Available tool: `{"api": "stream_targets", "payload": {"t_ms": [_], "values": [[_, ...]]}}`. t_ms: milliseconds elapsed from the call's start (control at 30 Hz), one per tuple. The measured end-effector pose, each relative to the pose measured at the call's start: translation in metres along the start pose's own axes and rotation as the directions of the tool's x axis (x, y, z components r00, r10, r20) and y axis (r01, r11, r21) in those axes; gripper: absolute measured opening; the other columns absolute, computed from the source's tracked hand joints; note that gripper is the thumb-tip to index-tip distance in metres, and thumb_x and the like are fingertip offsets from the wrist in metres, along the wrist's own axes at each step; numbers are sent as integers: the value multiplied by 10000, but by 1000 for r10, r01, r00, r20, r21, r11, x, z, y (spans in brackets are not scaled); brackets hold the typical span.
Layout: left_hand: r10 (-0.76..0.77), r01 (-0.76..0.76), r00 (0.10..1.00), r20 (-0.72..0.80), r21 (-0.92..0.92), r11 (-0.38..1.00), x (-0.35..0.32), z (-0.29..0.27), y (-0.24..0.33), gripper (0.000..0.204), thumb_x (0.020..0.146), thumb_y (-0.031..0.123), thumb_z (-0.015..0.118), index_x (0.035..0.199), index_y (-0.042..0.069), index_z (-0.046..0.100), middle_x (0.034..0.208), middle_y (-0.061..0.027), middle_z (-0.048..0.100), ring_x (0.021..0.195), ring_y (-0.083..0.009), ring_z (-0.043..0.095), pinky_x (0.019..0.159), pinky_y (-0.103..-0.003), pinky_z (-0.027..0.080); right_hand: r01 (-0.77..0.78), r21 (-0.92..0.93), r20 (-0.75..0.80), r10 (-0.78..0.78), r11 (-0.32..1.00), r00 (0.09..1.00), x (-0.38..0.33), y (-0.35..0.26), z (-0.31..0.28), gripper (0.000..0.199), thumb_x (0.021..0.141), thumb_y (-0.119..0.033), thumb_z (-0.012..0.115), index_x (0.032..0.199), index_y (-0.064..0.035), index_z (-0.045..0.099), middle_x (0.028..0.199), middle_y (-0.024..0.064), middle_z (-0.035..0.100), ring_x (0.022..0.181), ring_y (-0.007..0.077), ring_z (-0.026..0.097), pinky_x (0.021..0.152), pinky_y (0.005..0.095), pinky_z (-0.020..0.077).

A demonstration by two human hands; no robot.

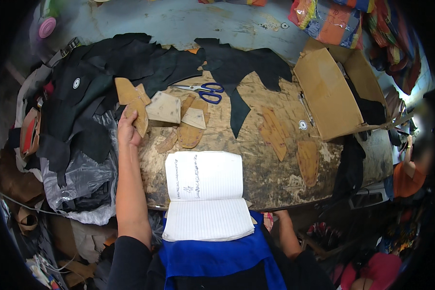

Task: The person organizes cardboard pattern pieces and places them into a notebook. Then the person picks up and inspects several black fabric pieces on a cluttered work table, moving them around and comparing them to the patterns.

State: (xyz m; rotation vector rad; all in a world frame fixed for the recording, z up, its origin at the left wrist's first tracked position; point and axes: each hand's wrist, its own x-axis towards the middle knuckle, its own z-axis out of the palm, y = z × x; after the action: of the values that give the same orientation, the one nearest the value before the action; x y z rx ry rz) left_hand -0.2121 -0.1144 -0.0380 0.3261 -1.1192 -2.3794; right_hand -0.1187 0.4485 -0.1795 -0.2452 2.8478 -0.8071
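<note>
My left hand (129,129) is closed around tan flat cut pieces (133,102), shaped like patterns, and holds them up at the left side of the worktable. Beside them lie a whitish block-like piece (164,107) and more tan cut pieces (190,136). My right hand (280,214) is low at the table's front edge; its fingers are hidden there. Between my arms an open lined notebook (205,176) with handwriting on its upper page rests partly on the table and partly over my blue apron (208,256).
Blue-handled scissors (209,92) lie beyond the notebook. Black leather sheets (130,58) cover the far and left sides. Further tan pieces (307,162) are on the wooden table (227,130). At right stands an open cardboard box (324,92). Other people (411,174) are at the right.
</note>
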Motion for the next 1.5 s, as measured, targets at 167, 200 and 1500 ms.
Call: {"api": "stream_targets", "payload": {"t_ms": [167, 200, 1500], "values": [[-24, 20, 999, -21, -187, 982, -11, -6, 5, 394, 889, 29, 496, 1278, 54, 443, 1160, -113, 579, 1038, -238, 579, 896, -379, 481, 10, 1, 11, -10, 1000, 1000, -4, -1, 2, 450, 788, -333, 611, 1105, -15, 577, 1103, 235, 581, 1036, 363, 554, 890, 393, 433], [-28, 28, 1000, 1, -214, 976, -15, -7, 4, 392, 894, 43, 492, 1283, 68, 442, 1162, -109, 579, 1039, -235, 580, 896, -384, 482, 12, 3, 10, -12, 1000, 1000, -4, -1, 3, 452, 788, -334, 611, 1106, -15, 576, 1104, 235, 581, 1036, 364, 554, 890, 393, 433], [-382, 544, 839, 388, -632, 552, -121, 58, -3, 540, 900, 480, 374, 1145, 17, 508, 721, -62, 417, 539, -139, 406, 483, -267, 356, 198, 355, 179, -274, 914, 945, 45, -216, -130, 182, 793, -165, 655, 794, 16, 637, 640, 118, 609, 527, 137, 550, 506, 273, 433]]}}
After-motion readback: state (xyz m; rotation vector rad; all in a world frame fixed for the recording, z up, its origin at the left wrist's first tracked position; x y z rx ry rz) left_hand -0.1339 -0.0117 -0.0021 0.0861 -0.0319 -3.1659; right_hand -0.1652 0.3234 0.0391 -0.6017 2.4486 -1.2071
